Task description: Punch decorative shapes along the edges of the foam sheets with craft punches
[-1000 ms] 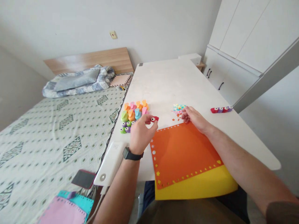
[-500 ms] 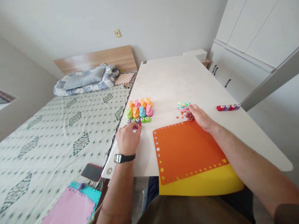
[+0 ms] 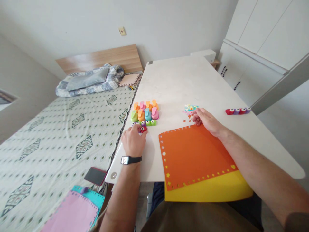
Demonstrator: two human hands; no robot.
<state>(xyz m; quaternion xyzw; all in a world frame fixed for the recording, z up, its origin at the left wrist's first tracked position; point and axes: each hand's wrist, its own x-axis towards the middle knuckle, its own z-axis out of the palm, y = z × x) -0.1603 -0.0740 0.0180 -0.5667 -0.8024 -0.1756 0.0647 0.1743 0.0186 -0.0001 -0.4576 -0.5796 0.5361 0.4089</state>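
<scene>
My left hand (image 3: 132, 140) rests on the white table (image 3: 178, 80) with its fingers pinched on a small red craft punch (image 3: 143, 129), right beside a cluster of colourful punches (image 3: 145, 114). A black watch sits on that wrist. My right hand (image 3: 207, 120) lies at the far corner of an orange foam sheet (image 3: 195, 154), fingers curled next to a little heap of punched foam shapes (image 3: 190, 109). Beneath the orange sheet lies a yellow foam sheet (image 3: 217, 190), hanging over the table's near edge.
A row of red and purple punches (image 3: 238, 111) lies near the table's right edge. A bed (image 3: 60, 129) with a folded blanket runs along the left. On it lie a phone (image 3: 95, 176) and pink and teal foam sheets (image 3: 74, 209). White cupboards stand at the right.
My left hand carried the red punch from beside the orange sheet leftward and set it down by the punch cluster. My right hand stayed put.
</scene>
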